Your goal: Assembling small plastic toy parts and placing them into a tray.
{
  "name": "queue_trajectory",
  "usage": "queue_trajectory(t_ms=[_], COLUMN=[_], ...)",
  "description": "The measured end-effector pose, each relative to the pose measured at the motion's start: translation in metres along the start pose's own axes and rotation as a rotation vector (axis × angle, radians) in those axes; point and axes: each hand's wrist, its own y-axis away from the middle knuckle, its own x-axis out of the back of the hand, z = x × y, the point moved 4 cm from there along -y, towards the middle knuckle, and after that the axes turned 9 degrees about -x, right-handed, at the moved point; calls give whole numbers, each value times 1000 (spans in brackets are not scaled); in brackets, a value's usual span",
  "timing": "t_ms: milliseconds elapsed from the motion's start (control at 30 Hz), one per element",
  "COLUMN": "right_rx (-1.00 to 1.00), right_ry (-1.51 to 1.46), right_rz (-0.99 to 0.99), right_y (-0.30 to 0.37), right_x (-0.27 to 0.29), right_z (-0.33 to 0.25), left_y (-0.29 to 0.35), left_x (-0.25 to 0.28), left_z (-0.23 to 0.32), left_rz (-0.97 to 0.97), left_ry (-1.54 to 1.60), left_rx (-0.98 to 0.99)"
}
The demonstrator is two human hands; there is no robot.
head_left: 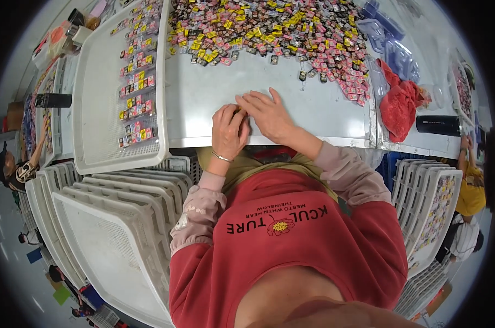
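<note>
My left hand [229,131] is over the table's near edge, fingers curled and pinched together. A sliver of something small and yellowish shows at its fingertips; what it is I cannot make out. Against those fingertips, my right hand [270,116] reaches in from the right, its thumb and index side closed at the same spot and its outer fingers stretched away. Beyond both hands a large heap of small square pieces [269,33] in pink, yellow and black spreads over the table [203,98]. One loose black piece [302,76] lies nearest me, apart from the heap.
At the left, a white perforated tray [97,98] carries a column of clear packs [138,82] with colourful pieces. A red cloth [399,109] and a black cylinder [437,125] lie at the right. Stacked white trays [110,235] flank me. Other people work at both sides.
</note>
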Motion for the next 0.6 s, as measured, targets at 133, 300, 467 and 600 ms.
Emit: queue_trajectory(t_ms=[133, 300, 467, 600], right_rx=[-322, -492, -396, -367], right_ry=[-810, -501, -276, -161], right_rz=[-40, 176, 240, 99], right_y=[-48, -129, -209, -246], right_x=[9, 6, -17, -46], right_z=[67, 189, 193, 180], left_y=[-1, -2, 0, 0], left_x=[4, 6, 3, 2], left_z=[1, 0, -2, -3], left_rz=[-14, -6, 35, 63], left_ry=[-14, -24, -19, -2], left_rx=[-6, 35, 87, 124])
